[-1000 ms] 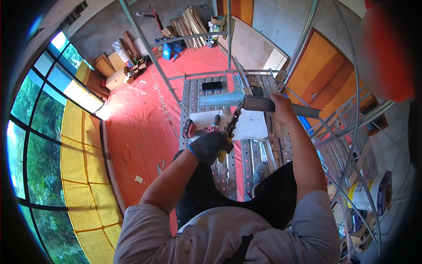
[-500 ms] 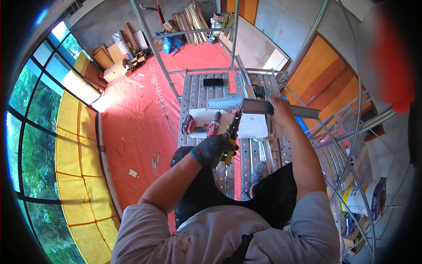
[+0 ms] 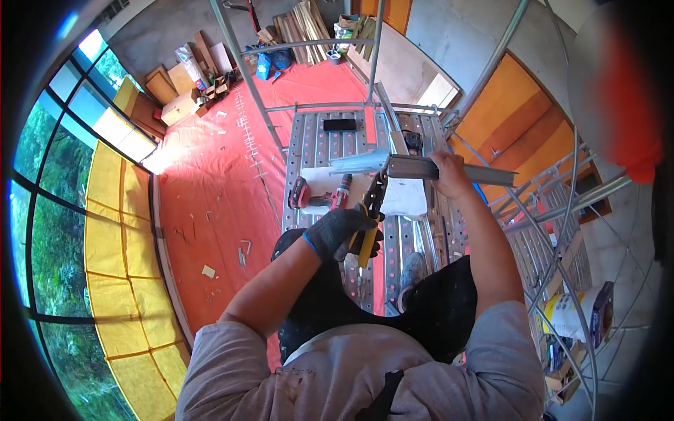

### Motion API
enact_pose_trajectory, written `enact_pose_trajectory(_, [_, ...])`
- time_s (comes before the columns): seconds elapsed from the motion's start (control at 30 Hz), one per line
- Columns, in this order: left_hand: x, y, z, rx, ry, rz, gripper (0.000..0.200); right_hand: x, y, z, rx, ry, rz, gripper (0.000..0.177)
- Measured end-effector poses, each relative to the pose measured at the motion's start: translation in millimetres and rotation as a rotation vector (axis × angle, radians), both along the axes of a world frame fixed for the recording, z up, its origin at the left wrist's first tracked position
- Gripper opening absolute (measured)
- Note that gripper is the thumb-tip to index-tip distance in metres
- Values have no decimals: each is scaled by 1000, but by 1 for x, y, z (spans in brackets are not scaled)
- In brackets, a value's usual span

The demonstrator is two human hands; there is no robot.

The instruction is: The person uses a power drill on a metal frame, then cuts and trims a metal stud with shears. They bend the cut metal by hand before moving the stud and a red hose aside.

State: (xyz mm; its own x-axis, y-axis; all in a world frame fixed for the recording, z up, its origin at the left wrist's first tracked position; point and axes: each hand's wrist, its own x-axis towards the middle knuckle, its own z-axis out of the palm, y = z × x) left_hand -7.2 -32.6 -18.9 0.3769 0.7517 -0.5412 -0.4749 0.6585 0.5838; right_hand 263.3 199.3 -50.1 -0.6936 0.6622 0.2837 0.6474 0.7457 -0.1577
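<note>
My left hand (image 3: 340,233), in a dark glove with a blue cuff, is wrapped round the yellow handles of tin snips (image 3: 375,203). The dark jaws of the snips reach up to a metal channel (image 3: 414,168), meeting it where it is bent or partly cut. My bare right hand (image 3: 451,174) grips the channel right of that spot. One end points left over a white sheet (image 3: 406,201), the other sticks out past my right hand. A red cordless drill (image 3: 340,194) lies just beyond my left hand. Whether the jaws are closed on the metal is hard to see.
I sit on a perforated metal scaffold platform (image 3: 316,140) with a black phone-like object (image 3: 340,125) on it. Scaffold tubes (image 3: 242,77) rise at the far end. Red sheeting (image 3: 203,231) covers the floor below. Wood planks (image 3: 309,31) lean at the back wall.
The snips' yellow handles look slightly more spread and tilted. The channel has shifted a little, its right end moving slightly right. My right hand still holds it.
</note>
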Motion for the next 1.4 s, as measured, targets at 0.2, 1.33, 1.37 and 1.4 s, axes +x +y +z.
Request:
enact_pose_trajectory(0.2, [-10,7,-39,1308,1187,-493,53,12,-4,16,53,-106,-145,56])
enact_pose_trajectory(1.33, [1,18,-30,1253,1262,-353,52,10,-6,-5,-162,172,-30,61])
enact_pose_trajectory(1.37, [3,21,-25,1266,1251,-377,52,12,-11,-3,-169,184,-63,62])
enact_pose_trajectory(1.4, [6,25,-18,1278,1237,-402,51,17,-7,-10,-208,173,-67,62])
